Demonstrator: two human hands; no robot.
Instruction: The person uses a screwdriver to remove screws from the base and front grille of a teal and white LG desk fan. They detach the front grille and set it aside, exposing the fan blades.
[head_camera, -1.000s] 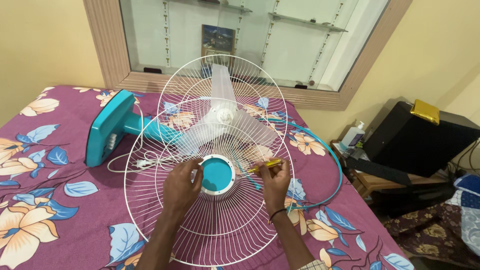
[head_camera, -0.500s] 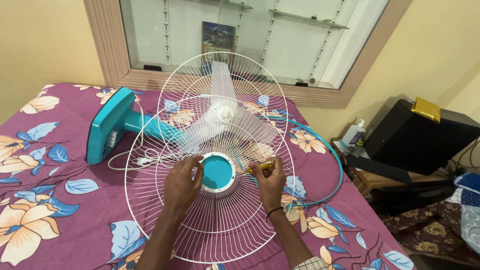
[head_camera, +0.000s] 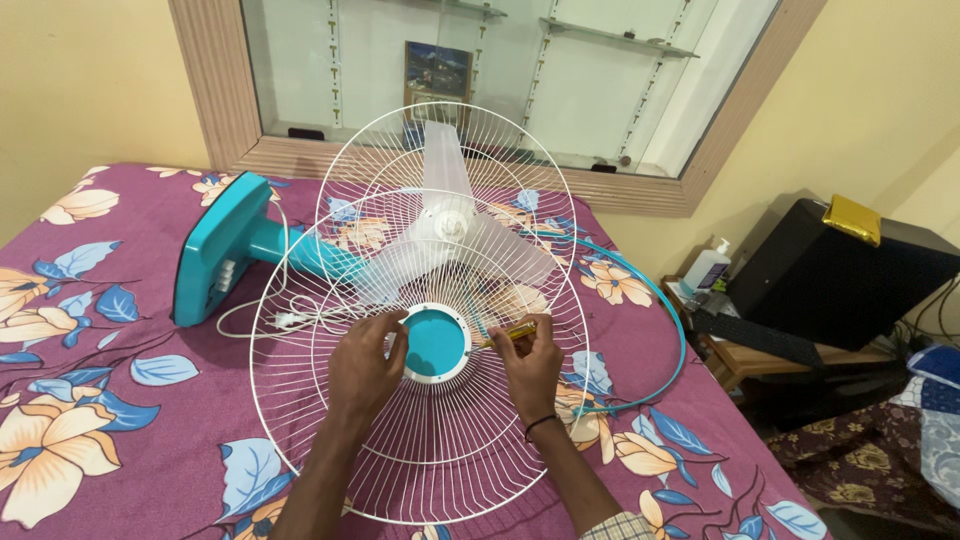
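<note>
Purple floral bedding (head_camera: 120, 420) carries a white wire fan guard (head_camera: 420, 450) lying flat under both hands, its teal hub (head_camera: 433, 343) between them. Left hand (head_camera: 365, 365) curls its fingers onto the hub's rim; right hand (head_camera: 530, 362) pinches a yellow screwdriver (head_camera: 505, 335) (tip toward the hub).

Left hand (head_camera: 362, 370) on white fan grille (head_camera: 420, 450) at hub's nine o'clock; right hand (head_camera: 528, 362) pinching yellow screwdriver (head_camera: 506, 335) at three o'clock.

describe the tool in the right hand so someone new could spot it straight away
On the purple flowered bedspread lies a round white wire fan guard with a teal disc at its centre. Just right of that disc, the right hand pinches a small screwdriver. It is the only yellow, see-through, pencil-thin thing among the white wires.
</note>
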